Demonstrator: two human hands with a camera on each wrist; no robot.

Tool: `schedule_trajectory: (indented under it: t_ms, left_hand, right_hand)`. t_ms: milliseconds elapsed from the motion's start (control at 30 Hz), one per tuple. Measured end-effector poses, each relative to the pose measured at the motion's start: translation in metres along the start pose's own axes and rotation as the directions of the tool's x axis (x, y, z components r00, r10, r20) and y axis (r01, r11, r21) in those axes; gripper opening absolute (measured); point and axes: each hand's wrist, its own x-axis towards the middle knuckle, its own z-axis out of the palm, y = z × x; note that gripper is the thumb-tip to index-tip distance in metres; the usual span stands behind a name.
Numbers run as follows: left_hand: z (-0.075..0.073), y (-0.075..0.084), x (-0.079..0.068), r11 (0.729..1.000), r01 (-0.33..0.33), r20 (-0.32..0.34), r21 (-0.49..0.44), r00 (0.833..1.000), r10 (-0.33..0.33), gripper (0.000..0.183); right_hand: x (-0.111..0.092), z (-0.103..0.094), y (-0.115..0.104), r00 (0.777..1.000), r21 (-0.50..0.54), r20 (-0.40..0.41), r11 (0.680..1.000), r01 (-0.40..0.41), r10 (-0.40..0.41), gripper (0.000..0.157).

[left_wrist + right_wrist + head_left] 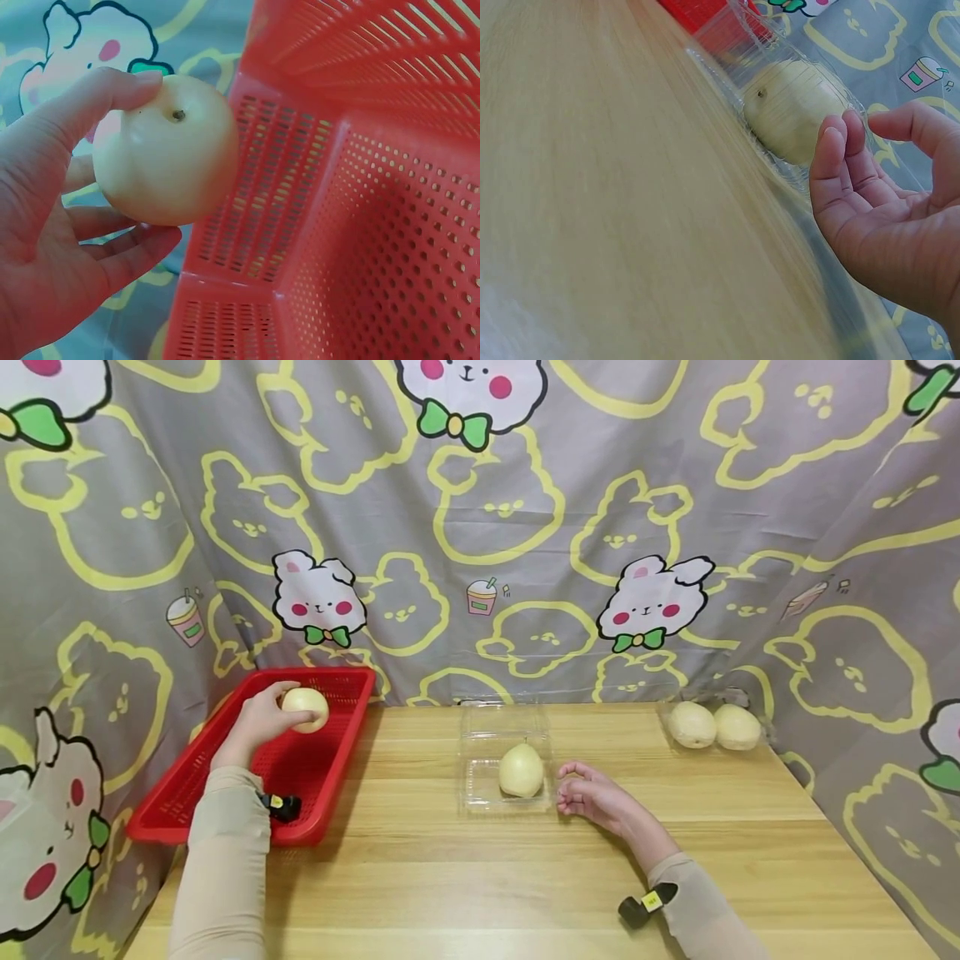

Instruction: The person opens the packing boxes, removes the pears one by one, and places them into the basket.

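My left hand [262,722] grips a pale yellow pear [305,710] over the red plastic basket [322,810]. In the left wrist view, the thumb lies beside the pear's stem hollow and the fingers curl around its side and underneath. A clear plastic clamshell box [472,793], lid folded back, stands on the table with another pear [521,771] in its right half. Just right of this box is my right hand [596,797], fingers loosely bent and holding nothing. In the right wrist view, its fingertips [830,139] overlap the box's edge.
At the table's back right corner, a second clear box [763,727] holds two pears [692,725]. The wooden table [450,893] meets a patterned grey curtain [525,585] at the back, and the curtain also runs along both sides. The basket stands at the left edge.
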Motion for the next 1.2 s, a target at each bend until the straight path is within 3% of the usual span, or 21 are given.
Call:
schedule_trajectory:
  t_ms: [433,900,1200]
  left_hand:
    - [0.005,-0.006,0.016,0.999,0.032,0.096,0.010,0.995,-0.033,0.088]
    - [0.019,-0.011,0.030,0.998,0.055,0.131,-0.033,0.990,-0.051,0.083]
    - [0.030,-0.027,0.037,0.994,0.103,0.165,-0.035,0.982,-0.096,0.083]
  right_hand:
    - [-0.002,0.000,-0.001,1.000,0.020,-0.002,1.000,-0.012,0.012,0.025]
    - [0.000,0.000,-0.002,1.000,0.017,-0.006,1.000,-0.010,0.010,0.026]
    - [0.000,0.001,-0.001,1.000,0.007,-0.004,1.000,-0.018,0.018,0.027]
